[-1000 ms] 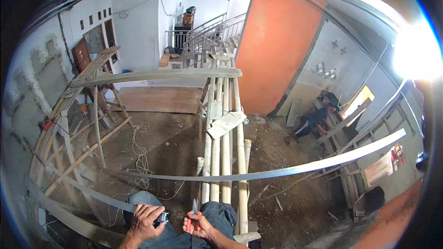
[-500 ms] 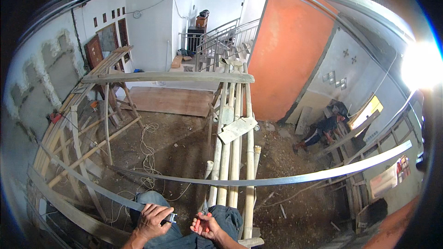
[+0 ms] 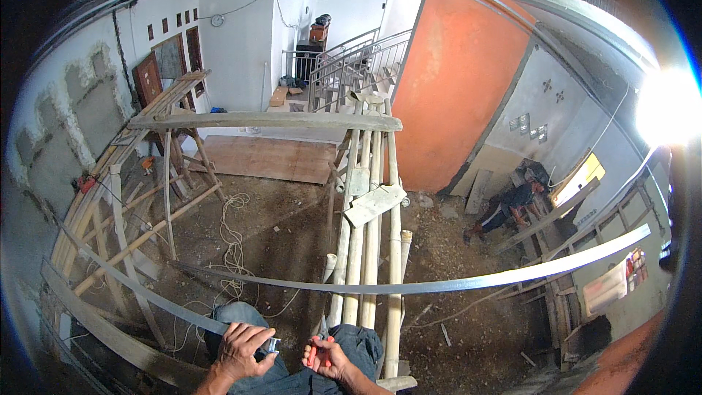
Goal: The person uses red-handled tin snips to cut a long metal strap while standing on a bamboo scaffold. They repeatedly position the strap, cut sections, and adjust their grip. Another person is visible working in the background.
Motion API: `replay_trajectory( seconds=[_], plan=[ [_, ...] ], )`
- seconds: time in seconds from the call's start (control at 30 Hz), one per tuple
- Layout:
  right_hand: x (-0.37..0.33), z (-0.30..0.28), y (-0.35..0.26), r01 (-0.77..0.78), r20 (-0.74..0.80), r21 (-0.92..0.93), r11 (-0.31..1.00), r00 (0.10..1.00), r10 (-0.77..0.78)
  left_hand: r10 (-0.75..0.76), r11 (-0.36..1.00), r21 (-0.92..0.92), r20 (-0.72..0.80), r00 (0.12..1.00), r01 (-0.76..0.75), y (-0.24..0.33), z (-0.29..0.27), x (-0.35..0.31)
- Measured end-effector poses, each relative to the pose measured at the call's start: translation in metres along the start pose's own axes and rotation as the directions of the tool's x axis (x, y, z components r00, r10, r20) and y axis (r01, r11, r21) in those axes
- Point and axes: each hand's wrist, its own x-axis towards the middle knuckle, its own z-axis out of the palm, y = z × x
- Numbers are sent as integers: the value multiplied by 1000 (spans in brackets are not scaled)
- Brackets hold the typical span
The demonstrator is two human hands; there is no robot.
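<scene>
My left hand point(image 3: 238, 351) is wrapped round a long thin metal channel point(image 3: 153, 298) close to its cut end, which pokes out beside my fingers. The channel runs up and away to the left. In my right hand point(image 3: 333, 363) is a pair of snips point(image 3: 313, 355) with red handles, its blades pointing away from me. Both hands rest over my dark trousers, a short gap apart. A second long metal strip point(image 3: 439, 285) crosses in front of them, over the bamboo poles point(image 3: 354, 271).
The bamboo poles form a high scaffold with a loose board point(image 3: 374, 205) on top and a plank point(image 3: 270, 121) across the far end. Wooden framing point(image 3: 121, 227) stands left. Rope point(image 3: 232, 241) lies on the dirt floor below. A person point(image 3: 512, 205) is down at the right.
The whole view has shifted very slightly. Both hands keep their hold on the channel and the snips, with no clear movement.
</scene>
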Motion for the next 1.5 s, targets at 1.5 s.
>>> replay_trajectory(
  seconds=[1.5],
  plan=[
    [-7,13,4,-62,54,-122,991,996,69,38,999,22,-48,998,-37,7,5,5]
  ],
)
